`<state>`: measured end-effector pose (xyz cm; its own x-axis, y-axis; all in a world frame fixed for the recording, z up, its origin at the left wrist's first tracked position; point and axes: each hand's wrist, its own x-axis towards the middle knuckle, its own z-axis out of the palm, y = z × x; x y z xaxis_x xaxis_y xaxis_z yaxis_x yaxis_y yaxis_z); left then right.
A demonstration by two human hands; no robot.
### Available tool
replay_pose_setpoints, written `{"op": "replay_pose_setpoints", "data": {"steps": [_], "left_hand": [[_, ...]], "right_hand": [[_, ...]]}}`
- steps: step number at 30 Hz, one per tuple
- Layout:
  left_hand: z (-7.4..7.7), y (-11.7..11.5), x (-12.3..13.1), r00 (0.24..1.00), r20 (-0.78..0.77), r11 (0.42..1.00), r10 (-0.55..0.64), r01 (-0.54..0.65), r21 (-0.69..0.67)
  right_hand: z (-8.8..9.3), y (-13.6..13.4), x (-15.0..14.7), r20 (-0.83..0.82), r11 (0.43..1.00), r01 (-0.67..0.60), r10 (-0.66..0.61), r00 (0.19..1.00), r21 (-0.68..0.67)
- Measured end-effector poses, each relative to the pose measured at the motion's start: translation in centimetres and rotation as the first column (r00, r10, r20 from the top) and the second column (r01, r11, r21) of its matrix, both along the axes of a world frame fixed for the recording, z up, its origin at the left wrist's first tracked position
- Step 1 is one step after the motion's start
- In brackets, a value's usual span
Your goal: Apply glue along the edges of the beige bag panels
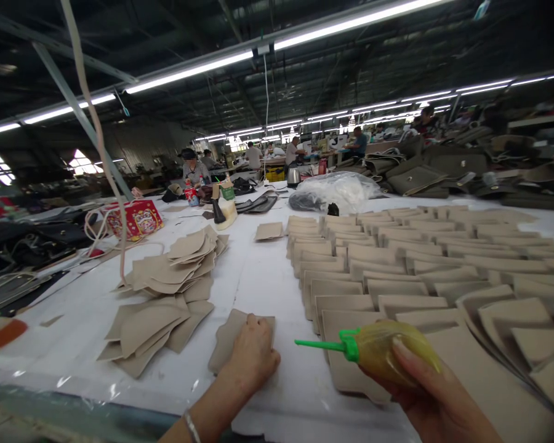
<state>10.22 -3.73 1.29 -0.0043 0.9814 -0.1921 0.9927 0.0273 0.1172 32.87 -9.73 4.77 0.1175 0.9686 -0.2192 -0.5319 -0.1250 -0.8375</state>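
Note:
My right hand (427,384) is wrapped round a soft, see-through glue bottle (392,351) with yellowish contents. Its long green nozzle points left, above the table and apart from the beige piece there. My left hand (253,349), with a bracelet at the wrist, has its fingers curled over the right side of a flat beige piece (226,335), which looks like leather; the fingertips are partly hidden. Left of it lies a loose pile of similar beige pieces (152,326). To the right, overlapping rows of beige pieces (341,304) spread across the table, partly behind the bottle.
The white-covered table (258,277) bears a red patterned box (138,220), a clear plastic bag (335,192) and a metal kettle (293,177). A pale cable (96,123) hangs down at the left. A second green-capped bottle (2,332) lies at the left edge. Several people work farther back.

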Motion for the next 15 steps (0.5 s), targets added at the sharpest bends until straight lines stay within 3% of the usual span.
{"op": "replay_pose_setpoints", "data": {"steps": [8,13,15], "left_hand": [[-0.1,0.4,-0.9,0.996,-0.024,0.997,-0.08,0.08,0.004],[-0.8,-0.1,-2.0,0.994,0.006,0.994,-0.11,0.11,0.023],[-1.0,0.0,-2.3,0.992,0.041,0.992,-0.119,0.118,0.042]], "right_hand": [[-1.8,1.1,1.5,0.201,0.997,-0.004,-0.01,0.98,0.073],[-0.7,1.3,0.7,0.352,0.989,-0.023,-0.029,0.935,0.143],[-0.1,1.2,-0.1,0.467,0.981,0.011,-0.103,0.878,0.196]]}}
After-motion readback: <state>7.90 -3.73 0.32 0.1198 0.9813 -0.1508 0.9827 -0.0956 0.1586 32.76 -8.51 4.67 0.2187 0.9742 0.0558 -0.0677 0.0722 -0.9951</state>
